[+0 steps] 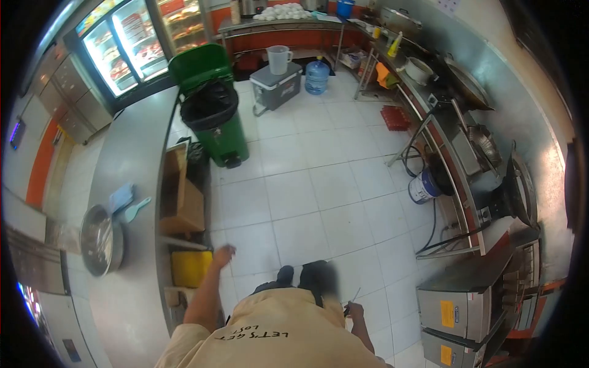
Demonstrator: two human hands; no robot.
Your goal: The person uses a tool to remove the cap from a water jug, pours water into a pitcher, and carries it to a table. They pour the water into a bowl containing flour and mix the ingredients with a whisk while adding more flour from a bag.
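My left hand (225, 254) hangs beside the steel counter on the left. Its fingers are loosely apart and I see nothing in them. My right hand (354, 310) is low by my hip, closed around a thin metal tool (358, 293) with a dark handle. The tool is too small to name, and part of it is hidden by the fingers. Nearest the left hand are a yellow container (189, 268) and a cardboard box (184, 199) under the counter.
On the left counter (138, 144) are a metal bowl (101, 242), a light-blue scoop (137, 210) and a blue cloth (121, 197). Ahead stand a green bin (224, 138), a grey cooler (276, 89) and a water jug (316, 76). Woks (469, 83) line the right bench; fryers (460, 306) stand nearer.
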